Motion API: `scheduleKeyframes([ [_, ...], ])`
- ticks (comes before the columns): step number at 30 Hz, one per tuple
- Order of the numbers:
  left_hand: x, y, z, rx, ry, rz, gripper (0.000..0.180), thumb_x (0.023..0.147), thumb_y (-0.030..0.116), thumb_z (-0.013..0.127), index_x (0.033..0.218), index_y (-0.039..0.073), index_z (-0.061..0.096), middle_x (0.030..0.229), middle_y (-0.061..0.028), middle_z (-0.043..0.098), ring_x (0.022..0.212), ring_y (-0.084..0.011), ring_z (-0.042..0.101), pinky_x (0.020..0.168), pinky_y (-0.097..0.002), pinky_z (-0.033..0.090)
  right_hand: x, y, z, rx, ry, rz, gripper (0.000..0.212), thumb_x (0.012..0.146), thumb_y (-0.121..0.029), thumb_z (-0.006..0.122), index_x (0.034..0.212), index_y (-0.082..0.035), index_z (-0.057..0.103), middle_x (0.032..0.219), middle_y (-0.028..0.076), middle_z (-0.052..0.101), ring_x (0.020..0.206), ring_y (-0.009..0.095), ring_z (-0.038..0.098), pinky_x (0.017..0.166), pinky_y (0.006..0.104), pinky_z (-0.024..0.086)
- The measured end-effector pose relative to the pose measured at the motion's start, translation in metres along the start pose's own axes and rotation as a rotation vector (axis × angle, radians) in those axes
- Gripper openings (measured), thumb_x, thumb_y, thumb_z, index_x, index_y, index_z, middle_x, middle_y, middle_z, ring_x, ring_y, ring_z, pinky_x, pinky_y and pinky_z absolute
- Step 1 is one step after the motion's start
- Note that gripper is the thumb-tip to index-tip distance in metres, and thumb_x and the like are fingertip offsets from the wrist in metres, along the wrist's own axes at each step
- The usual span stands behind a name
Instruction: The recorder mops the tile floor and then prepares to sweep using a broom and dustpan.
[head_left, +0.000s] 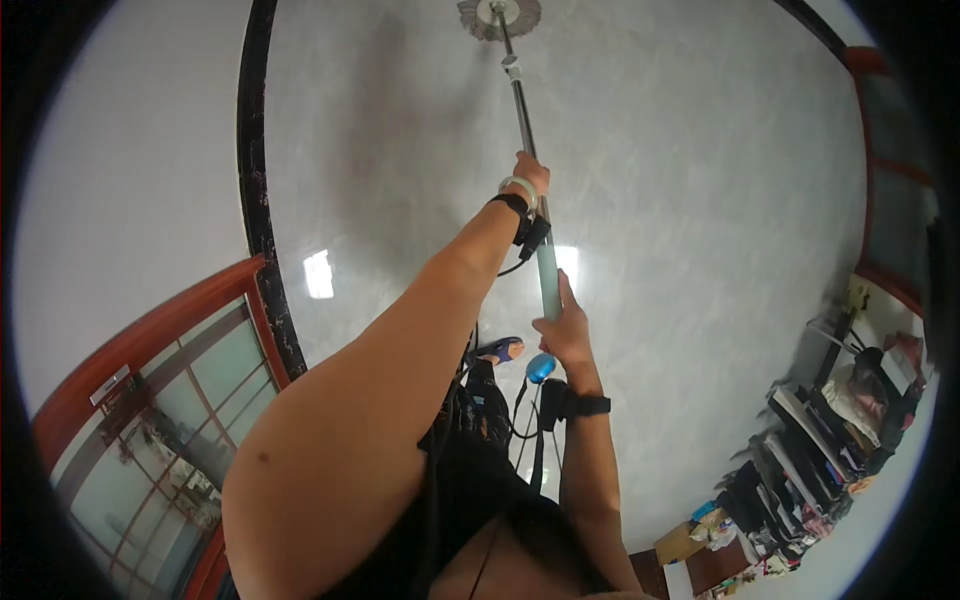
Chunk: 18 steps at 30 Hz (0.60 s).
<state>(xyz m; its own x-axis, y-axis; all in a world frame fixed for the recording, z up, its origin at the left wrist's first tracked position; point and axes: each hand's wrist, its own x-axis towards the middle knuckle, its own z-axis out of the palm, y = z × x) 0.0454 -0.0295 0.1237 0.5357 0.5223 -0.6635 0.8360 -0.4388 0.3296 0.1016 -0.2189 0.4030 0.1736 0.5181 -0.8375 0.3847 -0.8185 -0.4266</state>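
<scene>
A spin mop (pixel 521 105) with a metal pole and a pale green grip stretches away from me over the floor. Its round grey, stringy head (pixel 482 24) lies flat at the far edge of the view. My left hand (pixel 530 174) is wrapped round the metal pole above the green grip. Closer to my body, my right hand (pixel 567 330) closes on the lower end of that grip, thumb along it. A shiny blue rounded piece (pixel 541 369) shows just below my right hand; I cannot tell whether it belongs to the mop.
Glossy grey tiles (pixel 680 190) cover the floor, with a black border strip (pixel 252 150) on the left. A red-brown framed glass door (pixel 190 370) stands at the lower left. Stacked clothes and bags (pixel 810 450) line the right wall beside a cardboard box (pixel 680 542). My sandalled foot (pixel 503 349) shows below.
</scene>
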Motion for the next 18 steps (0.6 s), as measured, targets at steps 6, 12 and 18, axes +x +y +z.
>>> scheduleKeyframes([
  [6,-0.095,-0.043,0.088,-0.589,0.197,-0.168,0.070,0.086,0.011,0.052,0.131,-0.021,0.010,0.082,-0.0227,0.064,0.074,-0.0303,0.066,0.067,-0.0384,0.053,-0.060,0.047,0.014,-0.069,-0.207,-0.068,0.089,0.067,0.005,0.055,0.145,-0.021,0.021,0.079,0.015,0.061,0.045,0.018,0.055,0.039,0.0303,0.047],
  [12,-0.165,0.081,0.222,-0.851,0.206,-0.287,0.074,0.090,0.025,0.049,0.133,-0.016,0.005,0.106,-0.0211,0.061,0.094,-0.0366,0.062,0.090,-0.0501,0.042,-0.145,0.193,-0.006,-0.131,-0.217,-0.058,0.093,0.066,0.005,0.061,0.146,-0.023,0.022,0.091,0.015,0.063,0.055,0.018,0.057,0.045,0.0317,0.048],
  [18,-0.247,0.276,0.340,-1.735,-0.286,-0.556,0.036,0.083,0.005,0.060,0.104,-0.007,0.033,0.076,-0.0154,0.050,0.061,-0.0291,0.059,0.046,-0.0438,0.049,-0.275,0.379,-0.039,-0.234,-0.130,0.022,0.095,0.063,0.009,0.065,0.145,-0.019,0.024,0.097,0.011,0.066,0.055,0.016,0.058,0.048,0.0296,0.049],
])
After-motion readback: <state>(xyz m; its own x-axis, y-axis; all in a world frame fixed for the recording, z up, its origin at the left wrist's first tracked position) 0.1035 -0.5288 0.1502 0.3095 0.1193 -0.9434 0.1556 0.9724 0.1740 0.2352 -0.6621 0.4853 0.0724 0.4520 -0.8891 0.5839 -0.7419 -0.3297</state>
